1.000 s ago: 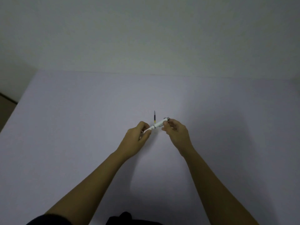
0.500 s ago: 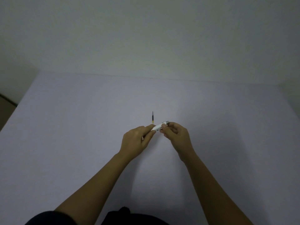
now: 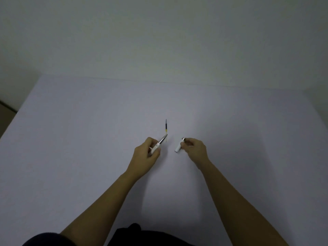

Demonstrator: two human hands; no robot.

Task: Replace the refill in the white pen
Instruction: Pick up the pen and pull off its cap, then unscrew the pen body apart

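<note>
In the head view, the pen is lying apart in two pieces above a pale lilac flat table (image 3: 88, 139), and a slim spare refill with a dark upper stretch and a yellow band (image 3: 166, 126) is resting on the table top, its long axis running almost straight away from the person. Just nearer than that spare refill and slightly to its left, the left hand (image 3: 147, 157) is curling closed around the white tapered front section of the pen (image 3: 156, 147), pinching it between thumb and fingers; a thin grey refill stem (image 3: 163, 138) is sticking out of this piece, slanting up and to the right so that its far tip is sitting right beside the near end of the spare refill, though whether the two are touching cannot be told. To the right of the spare refill and nearer the person, the right hand (image 3: 194, 148) is closing its fingertips on the short white pen barrel with a silvery end (image 3: 179, 145), whose long axis is tilting from lower left to upper right, silvery end farthest away. The two pen pieces are sitting clearly apart with bare table between them.
</note>
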